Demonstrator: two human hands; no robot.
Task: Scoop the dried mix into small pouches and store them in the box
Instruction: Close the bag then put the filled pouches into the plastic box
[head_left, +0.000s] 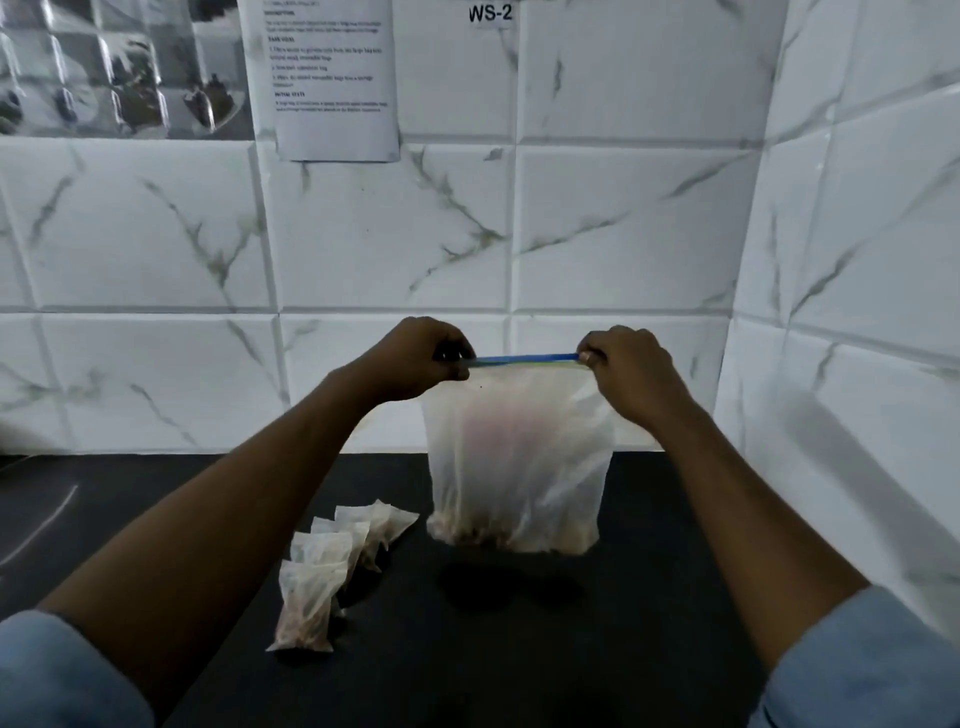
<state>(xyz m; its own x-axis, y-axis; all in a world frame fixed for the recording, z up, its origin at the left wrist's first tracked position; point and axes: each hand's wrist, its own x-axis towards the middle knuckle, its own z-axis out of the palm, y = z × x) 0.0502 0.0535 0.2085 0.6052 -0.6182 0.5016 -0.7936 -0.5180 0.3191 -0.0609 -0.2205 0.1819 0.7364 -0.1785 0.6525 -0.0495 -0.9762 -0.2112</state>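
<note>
A large clear zip bag (519, 467) hangs just above the black counter (519, 649), with brown dried mix in its bottom and a faint reddish shape inside. Its blue zip strip (524, 358) is stretched flat between my hands. My left hand (421, 358) pinches the strip's left end. My right hand (631, 369) pinches its right end. Several small filled pouches (332, 566) lie in a row on the counter, to the left of the bag and below my left forearm. No box is in view.
White marble-look tiles (363, 234) form the back wall and the right side wall close to the bag. A printed sheet (332, 78) and a WS-2 label (490, 13) hang on the back wall.
</note>
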